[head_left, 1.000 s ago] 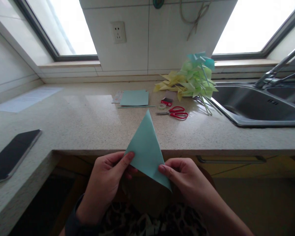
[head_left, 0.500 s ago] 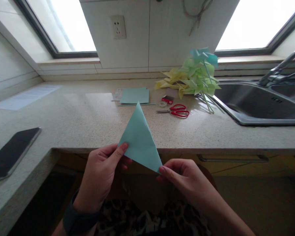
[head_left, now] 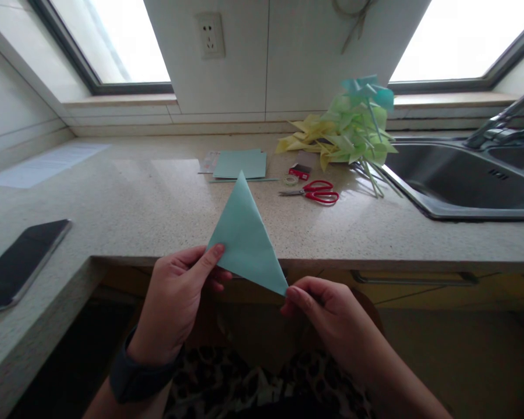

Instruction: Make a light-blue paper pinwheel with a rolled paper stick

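A light blue-green sheet of paper (head_left: 247, 238), folded into a triangle, is held up in front of the counter's edge with one corner pointing away from me. My left hand (head_left: 179, 291) pinches its left side, thumb on top and fingers underneath. At the lower right corner, my right hand (head_left: 318, 305) grips the paper between thumb and fingers. Beyond the triangle's tip lies a stack of similar blue-green paper (head_left: 240, 164), with a thin stick along its near side.
Red-handled scissors (head_left: 317, 192), a roll of tape (head_left: 290, 181) and a small red box (head_left: 300, 170) lie on the counter (head_left: 148, 215). Paper pinwheels (head_left: 353, 125) are heaped beside the steel sink (head_left: 463, 180). A phone (head_left: 24, 262) and printed sheets (head_left: 48, 164) are at left.
The view has tilted slightly down. Both hands keep their grip on the folded paper, which has shifted very little.
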{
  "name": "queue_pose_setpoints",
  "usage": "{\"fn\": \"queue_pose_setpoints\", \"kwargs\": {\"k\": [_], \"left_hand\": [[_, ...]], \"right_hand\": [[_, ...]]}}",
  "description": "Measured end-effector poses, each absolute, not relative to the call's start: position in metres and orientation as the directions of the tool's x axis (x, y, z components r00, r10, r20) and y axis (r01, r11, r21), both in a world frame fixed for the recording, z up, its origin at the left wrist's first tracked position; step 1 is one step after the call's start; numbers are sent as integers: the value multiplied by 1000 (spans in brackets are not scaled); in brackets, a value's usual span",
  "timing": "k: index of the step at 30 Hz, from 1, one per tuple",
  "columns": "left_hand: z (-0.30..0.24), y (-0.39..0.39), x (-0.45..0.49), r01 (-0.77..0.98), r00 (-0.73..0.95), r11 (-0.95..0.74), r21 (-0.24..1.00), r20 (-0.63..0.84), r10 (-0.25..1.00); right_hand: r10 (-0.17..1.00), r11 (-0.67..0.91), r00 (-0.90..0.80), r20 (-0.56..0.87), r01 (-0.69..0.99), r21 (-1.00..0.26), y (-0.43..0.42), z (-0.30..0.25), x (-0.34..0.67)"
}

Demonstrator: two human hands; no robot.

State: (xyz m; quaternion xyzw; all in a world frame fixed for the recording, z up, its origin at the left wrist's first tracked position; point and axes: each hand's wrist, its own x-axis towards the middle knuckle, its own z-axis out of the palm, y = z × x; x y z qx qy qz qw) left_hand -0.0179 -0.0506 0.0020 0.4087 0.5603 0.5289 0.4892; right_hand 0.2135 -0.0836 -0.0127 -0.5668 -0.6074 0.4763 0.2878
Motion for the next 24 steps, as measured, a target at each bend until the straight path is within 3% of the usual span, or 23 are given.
{"fn": "queue_pose_setpoints", "kwargs": {"k": [11, 17, 24], "left_hand": [[3, -51, -15, -83, -191, 132, 988, -146, 971], [6, -50, -20, -107, -244, 109, 988, -132, 961], [7, -51, -16, -143, -236, 96, 985, -128, 963]], "right_hand": [[959, -75, -210, -192, 465, -882, -87, -17, 216], [980, -11, -169, -104, 473, -881, -89, -19, 230], [997, 43, -78, 18, 322, -946, -88, -10, 232]]}}
